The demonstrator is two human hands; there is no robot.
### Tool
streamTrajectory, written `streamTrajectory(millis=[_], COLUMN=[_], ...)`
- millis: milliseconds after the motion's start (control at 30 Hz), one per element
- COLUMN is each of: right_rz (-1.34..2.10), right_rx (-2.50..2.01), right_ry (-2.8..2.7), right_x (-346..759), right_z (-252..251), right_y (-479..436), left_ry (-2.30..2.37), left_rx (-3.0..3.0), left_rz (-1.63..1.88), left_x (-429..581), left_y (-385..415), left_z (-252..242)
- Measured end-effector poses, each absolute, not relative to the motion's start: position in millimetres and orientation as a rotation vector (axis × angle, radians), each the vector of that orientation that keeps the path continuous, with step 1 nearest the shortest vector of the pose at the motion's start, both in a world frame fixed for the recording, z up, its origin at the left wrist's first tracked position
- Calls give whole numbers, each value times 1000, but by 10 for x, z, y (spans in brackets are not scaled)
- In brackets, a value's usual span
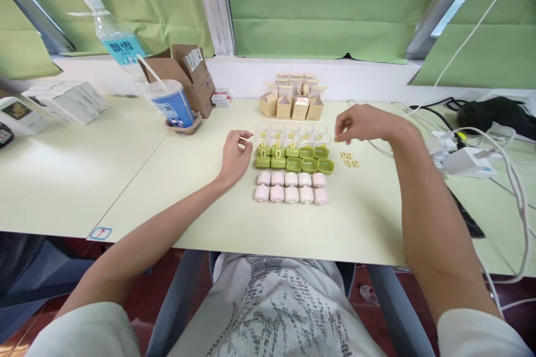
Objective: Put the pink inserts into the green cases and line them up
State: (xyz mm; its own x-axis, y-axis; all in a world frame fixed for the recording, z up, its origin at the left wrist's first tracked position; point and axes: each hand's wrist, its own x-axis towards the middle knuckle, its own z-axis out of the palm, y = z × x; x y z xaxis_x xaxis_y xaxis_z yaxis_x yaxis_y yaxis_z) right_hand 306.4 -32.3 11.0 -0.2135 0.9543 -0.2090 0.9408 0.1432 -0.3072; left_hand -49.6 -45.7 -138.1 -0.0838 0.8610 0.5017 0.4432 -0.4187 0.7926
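Observation:
My right hand [350, 124] hovers beside the right end of the clear plastic covers [291, 129], fingertips pinched with a pale yellow bit showing at them. Below it on the table lie several loose yellow loop pieces [348, 159]. My left hand [237, 155] rests at the left end of the rows, fingers loosely curled and apart, holding nothing. Between the hands stand two rows of small green cases [310, 165]. The left ones carry upright yellow loops; the right ones are open-topped and hollow. Nearer me sit two rows of pale pink and white rounded pieces [291, 195].
Small open cardboard boxes [292, 107] stand at the back. To the left are a blue cup [173, 106] with a straw, a large bottle [121, 47], a brown carton [190, 75] and white boxes [69, 101]. White cables and a charger [469, 162] lie at the right.

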Motion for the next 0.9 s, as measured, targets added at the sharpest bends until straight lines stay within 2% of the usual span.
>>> streamTrajectory(millis=[133, 300, 533, 900], right_rz=[882, 587, 352, 285], right_rx=[-1508, -1357, -1420, -1317], right_ry=[-2458, -2704, -2918, -2953], right_x=[2508, 2158, 2034, 2007], right_z=[42, -187, -288, -360], right_y=[-484, -494, -481, -445], left_ry=[1421, 1429, 1434, 1415], left_rx=[1808, 1807, 1819, 1861], left_rz=[1488, 1469, 1450, 1430], left_x=[-493, -495, -486, -496], left_y=[-454, -453, -445, -438], left_z=[-1385, -1387, -1401, -1435])
